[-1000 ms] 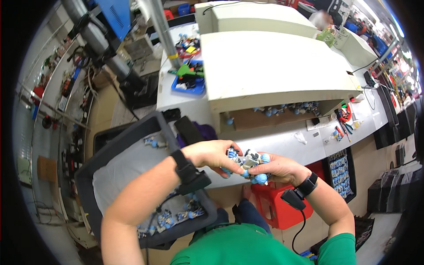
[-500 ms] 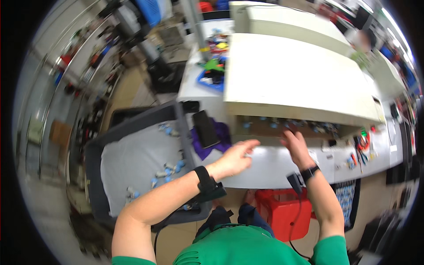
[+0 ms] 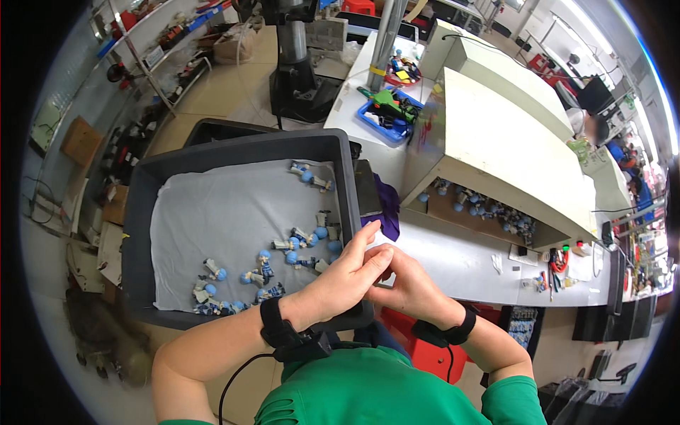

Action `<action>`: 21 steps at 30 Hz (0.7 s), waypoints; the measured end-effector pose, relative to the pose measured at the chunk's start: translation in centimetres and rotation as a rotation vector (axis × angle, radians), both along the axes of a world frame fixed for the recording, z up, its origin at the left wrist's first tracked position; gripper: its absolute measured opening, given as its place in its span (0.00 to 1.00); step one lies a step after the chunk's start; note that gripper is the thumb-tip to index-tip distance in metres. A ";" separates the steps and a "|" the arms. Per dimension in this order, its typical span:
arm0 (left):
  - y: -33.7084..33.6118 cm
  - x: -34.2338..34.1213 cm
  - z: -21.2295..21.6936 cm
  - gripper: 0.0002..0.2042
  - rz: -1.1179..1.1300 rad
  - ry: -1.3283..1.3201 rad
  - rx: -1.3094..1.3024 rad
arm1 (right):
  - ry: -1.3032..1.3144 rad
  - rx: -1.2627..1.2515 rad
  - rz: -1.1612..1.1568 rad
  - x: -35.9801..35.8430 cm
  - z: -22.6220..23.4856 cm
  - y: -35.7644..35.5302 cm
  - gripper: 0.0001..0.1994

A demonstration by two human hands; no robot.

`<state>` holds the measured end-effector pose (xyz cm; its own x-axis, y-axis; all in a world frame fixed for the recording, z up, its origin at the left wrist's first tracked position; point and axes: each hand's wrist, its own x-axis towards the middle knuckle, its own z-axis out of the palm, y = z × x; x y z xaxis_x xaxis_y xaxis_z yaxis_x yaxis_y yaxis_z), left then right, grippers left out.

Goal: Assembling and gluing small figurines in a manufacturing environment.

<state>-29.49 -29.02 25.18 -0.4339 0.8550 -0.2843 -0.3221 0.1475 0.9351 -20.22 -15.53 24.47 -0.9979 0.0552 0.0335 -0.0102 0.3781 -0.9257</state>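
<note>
Your left hand [image 3: 343,276] and right hand [image 3: 414,283] meet in front of your body by the right wall of the dark grey tray [image 3: 138,237], thumbs and fingertips close together, left fingers fairly straight. Can't tell if the grip has anything in it: your own fingers hide the space between.

Small figures [image 3: 265,268] with round blue heads and blue-and-white bodies lie in that tray on a pale liner [image 3: 212,205]. Most look tipped over: a bunch at the near edge, a few mid-tray, several by the right wall near your left hand, a couple in the far right corner. More sit under the cream shelf box [image 3: 517,156] on the bench [image 3: 446,248], well apart from your hands. Purple cloth [image 3: 387,205] lies between tray and shelf box.

Handling, best guess: light, stiff, probably hard plastic; no squeeze to speak of. Smooth round heads likely slip and roll under a fingertip, so you do better around the torso, thumb one side, two fingers the other. Small limbs look like the weak spots; don't pinch or lever there. Light pressure is enough, and paint may scuff. Where they bunch, parts could snag on neighbours: lift one straight up by the body. Liner looks soft, may ruck if dragged.
</note>
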 end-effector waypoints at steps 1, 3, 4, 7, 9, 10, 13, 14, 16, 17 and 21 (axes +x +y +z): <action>-0.2 -0.2 -0.2 0.32 -0.019 0.057 -0.018 | -0.010 0.012 -0.009 0.5 -0.1 -0.4 0.19; -0.7 -0.8 0.7 0.32 -0.145 -0.056 -0.106 | -0.184 -0.357 -0.071 1.4 -0.4 -0.7 0.16; -1.2 -1.3 1.1 0.33 -0.251 -0.161 -0.209 | -0.362 -0.358 -0.077 2.1 -0.9 0.1 0.15; -2.8 -4.9 0.6 0.28 -0.345 0.004 -0.189 | -0.422 -0.323 -0.267 3.4 -3.5 5.1 0.12; -4.5 -7.5 -0.6 0.21 -0.257 0.042 -0.199 | -0.315 -0.245 -0.441 4.5 -5.7 11.4 0.13; -5.4 -9.2 -2.0 0.18 -0.244 0.192 -0.213 | -0.288 -0.232 -0.703 4.5 -5.9 13.5 0.18; -8.5 -12.8 -4.8 0.20 -0.214 0.764 -0.480 | -0.219 -0.176 -0.941 3.4 -5.4 13.5 0.24; -9.2 -13.4 -5.7 0.20 -0.194 0.764 -0.481 | -0.163 -0.122 -0.789 2.7 -5.2 12.4 0.22; -10.0 -14.1 -7.6 0.24 -0.292 0.842 -0.469 | -0.052 0.023 -0.458 -0.1 -4.3 8.9 0.16; -10.0 -14.0 -8.1 0.24 -0.280 0.837 -0.468 | -0.056 0.064 -0.336 -2.2 -3.0 6.3 0.14; -9.0 -13.6 -10.8 0.27 -0.314 1.036 -0.496 | -0.064 0.604 0.191 -12.3 -0.3 -1.3 0.16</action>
<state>-43.10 -38.00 14.41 -0.4432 0.8604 -0.2514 0.6677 0.5040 0.5479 -32.49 -16.80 24.20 -0.9893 -0.1343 -0.0574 -0.0808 0.8307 -0.5508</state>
